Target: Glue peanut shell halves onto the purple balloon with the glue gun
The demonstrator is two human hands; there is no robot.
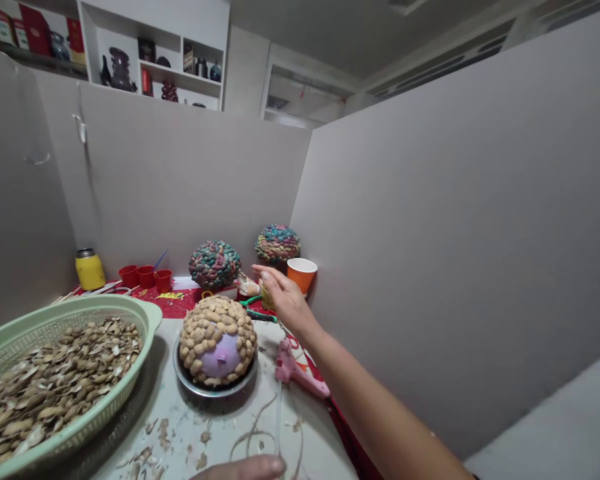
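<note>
My right hand is stretched out over the back of the table, fingers extended, left of an orange paper cup. Below it lie green-and-black handled pliers and a pink glue gun. A thin translucent rod runs from the glue gun toward the bottom edge. One fingertip of my left hand shows there, by the rod's lower end; its other fingers are out of frame. A balloon, lilac and mostly covered in peanut shells, sits in a metal bowl.
A green basket of peanut shells fills the left side. Two painted shell-covered balls, red cups and a yellow jar stand at the back. Grey partitions enclose the table. Shell scraps lie in front.
</note>
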